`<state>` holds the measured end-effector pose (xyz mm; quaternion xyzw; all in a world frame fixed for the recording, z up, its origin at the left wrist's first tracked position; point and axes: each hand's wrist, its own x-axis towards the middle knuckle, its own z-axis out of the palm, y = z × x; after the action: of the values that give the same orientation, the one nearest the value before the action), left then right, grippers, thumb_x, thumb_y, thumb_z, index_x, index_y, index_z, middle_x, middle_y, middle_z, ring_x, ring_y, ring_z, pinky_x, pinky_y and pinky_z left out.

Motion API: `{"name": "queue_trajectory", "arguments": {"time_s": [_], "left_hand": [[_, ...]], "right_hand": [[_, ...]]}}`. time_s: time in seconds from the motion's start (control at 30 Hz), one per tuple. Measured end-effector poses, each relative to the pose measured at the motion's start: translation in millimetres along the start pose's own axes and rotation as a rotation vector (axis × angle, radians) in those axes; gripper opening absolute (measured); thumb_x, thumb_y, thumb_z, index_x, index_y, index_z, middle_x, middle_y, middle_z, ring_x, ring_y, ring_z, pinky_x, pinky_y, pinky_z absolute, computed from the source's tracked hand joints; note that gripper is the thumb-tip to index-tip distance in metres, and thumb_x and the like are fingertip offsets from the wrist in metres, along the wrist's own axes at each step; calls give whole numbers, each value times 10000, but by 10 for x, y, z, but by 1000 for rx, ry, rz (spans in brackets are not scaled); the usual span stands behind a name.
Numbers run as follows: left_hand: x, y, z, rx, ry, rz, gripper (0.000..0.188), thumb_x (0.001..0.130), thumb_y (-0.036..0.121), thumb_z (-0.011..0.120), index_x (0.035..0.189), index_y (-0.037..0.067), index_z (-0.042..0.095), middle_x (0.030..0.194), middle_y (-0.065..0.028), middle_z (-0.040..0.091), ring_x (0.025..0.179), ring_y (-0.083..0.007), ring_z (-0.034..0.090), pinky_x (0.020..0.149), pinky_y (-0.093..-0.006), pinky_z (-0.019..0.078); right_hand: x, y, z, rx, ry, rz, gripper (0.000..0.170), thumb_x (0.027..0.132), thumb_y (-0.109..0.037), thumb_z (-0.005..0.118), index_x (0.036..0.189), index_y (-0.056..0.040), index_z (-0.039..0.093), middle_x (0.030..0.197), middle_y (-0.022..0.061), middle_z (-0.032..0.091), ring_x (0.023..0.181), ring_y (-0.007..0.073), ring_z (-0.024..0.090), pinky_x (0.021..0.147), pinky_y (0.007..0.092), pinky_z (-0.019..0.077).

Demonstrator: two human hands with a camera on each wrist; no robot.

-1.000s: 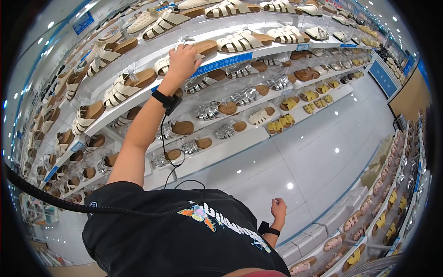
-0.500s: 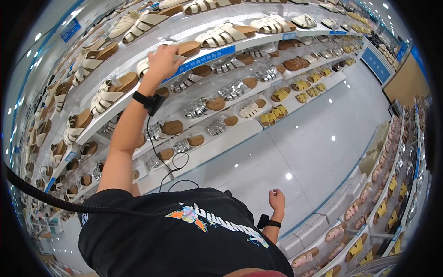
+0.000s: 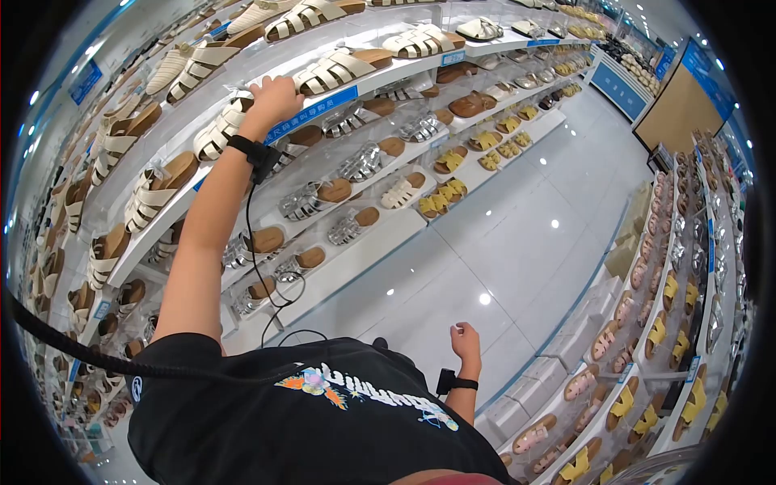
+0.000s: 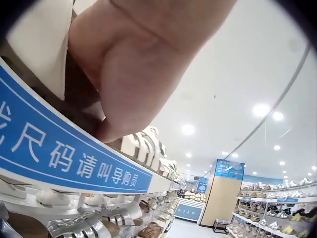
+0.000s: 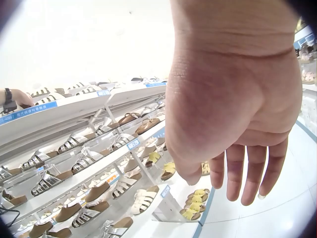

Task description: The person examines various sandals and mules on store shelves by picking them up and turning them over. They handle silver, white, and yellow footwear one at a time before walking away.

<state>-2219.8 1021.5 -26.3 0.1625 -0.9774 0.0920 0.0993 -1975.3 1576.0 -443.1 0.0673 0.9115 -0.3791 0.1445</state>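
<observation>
My left hand (image 3: pixel 275 103) reaches to the upper shelf and grips the heel end of a cream strappy sandal (image 3: pixel 220 131). The sandal's straps show beyond the fingers, while the heel is covered. In the left wrist view, the left hand (image 4: pixel 133 69) has its thumb down beside the sandal's cream strap (image 4: pixel 42 44), just behind the blue label strip (image 4: pixel 74 158); the other fingertips are hidden. My right hand (image 3: pixel 466 343) hangs low over the floor, empty. Its fingers point loosely downward in the right wrist view, where the hand (image 5: pixel 233 109) looks large.
Tiered white shelves (image 3: pixel 372 246) hold rows of cream, silver, brown and yellow sandals. Another curved rack (image 3: pixel 602 380) with pink and yellow sandals stands on the right. A tiled floor (image 3: pixel 517 234) lies between. A thin black cable (image 3: pixel 252 234) dangles from the left wrist.
The view has turned, so the shelves shift left and downward. My left hand has gone from the sandal's straps to its heel end. My right hand stays low and empty.
</observation>
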Motion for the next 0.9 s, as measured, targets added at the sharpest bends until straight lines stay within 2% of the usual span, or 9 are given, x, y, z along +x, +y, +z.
{"name": "queue_trajectory", "arguments": {"time_s": [0.17, 0.27, 0.37, 0.43, 0.63, 0.7, 0.77, 0.8, 0.9], "left_hand": [[13, -52, -23, -218, 24, -5, 357, 871, 335, 707, 1115, 76, 736, 1185, -205, 730, 1242, -455, 586, 1044, -752, 320], [100, -162, 3, -322, -17, -36, 397, 845, 332, 741, 1137, 64, 732, 1184, -199, 735, 1209, -451, 617, 1025, -731, 369], [127, -215, 88, -420, 10, 1, 466, 808, 344, 789, 1179, 68, 730, 1168, -192, 742, 1174, -422, 647, 1017, -673, 427], [149, -246, 153, -450, 96, 11, 519, 804, 353, 822, 1232, 80, 717, 1075, -126, 756, 1034, -303, 702, 925, -473, 505], [190, -291, 169, -402, 62, 35, 543, 806, 368, 830, 1241, 65, 713, 1075, -137, 751, 1011, -289, 704, 878, -390, 526], [165, -298, 201, -438, 102, 67, 474, 831, 341, 810, 1188, 46, 706, 1059, -148, 748, 1026, -308, 695, 901, -462, 508], [-85, -81, 10, -157, 190, 84, 393, 858, 324, 773, 1130, 52, 687, 1057, -154, 742, 1035, -339, 681, 929, -533, 463], [-120, -32, 40, -50, 261, 117, 365, 874, 322, 743, 1109, 60, 645, 1158, -132, 721, 1100, -337, 654, 944, -574, 419], [-481, 253, 117, -38, 443, 227, 461, 861, 357, 745, 1196, 59, 636, 1239, -119, 674, 1179, -315, 615, 948, -601, 420]], "right_hand": [[-140, 203, 24, -6, -22, 80, 418, 922, -334, 694, 1173, -2, 724, 994, 221, 764, 952, 379, 740, 867, 441, 579], [-168, 289, 72, -46, -37, 74, 429, 919, -347, 693, 1173, -3, 726, 980, 221, 766, 946, 382, 742, 868, 447, 579], [-160, 324, 97, -48, -43, 92, 438, 919, -355, 691, 1175, -1, 725, 988, 224, 766, 950, 384, 742, 872, 448, 578], [-161, 316, 106, -38, -43, 96, 442, 920, -358, 691, 1176, 1, 725, 997, 225, 766, 954, 384, 742, 873, 449, 578], [-82, 280, 140, -18, -28, 77, 441, 923, -355, 685, 1177, 4, 723, 989, 224, 765, 947, 377, 743, 865, 448, 578], [-71, 273, 128, -24, -41, 73, 438, 925, -348, 684, 1182, 5, 722, 983, 225, 764, 943, 374, 742, 862, 447, 578], [-91, 264, 119, -28, -46, 71, 439, 925, -345, 683, 1186, 6, 720, 983, 225, 764, 942, 373, 742, 863, 446, 577], [-94, 255, 105, -32, -49, 69, 439, 926, -342, 682, 1189, 7, 719, 983, 224, 765, 942, 372, 742, 864, 444, 576], [-108, 261, 66, -64, -58, 59, 439, 926, -339, 681, 1195, 5, 718, 978, 223, 765, 938, 371, 742, 866, 439, 575]]}}
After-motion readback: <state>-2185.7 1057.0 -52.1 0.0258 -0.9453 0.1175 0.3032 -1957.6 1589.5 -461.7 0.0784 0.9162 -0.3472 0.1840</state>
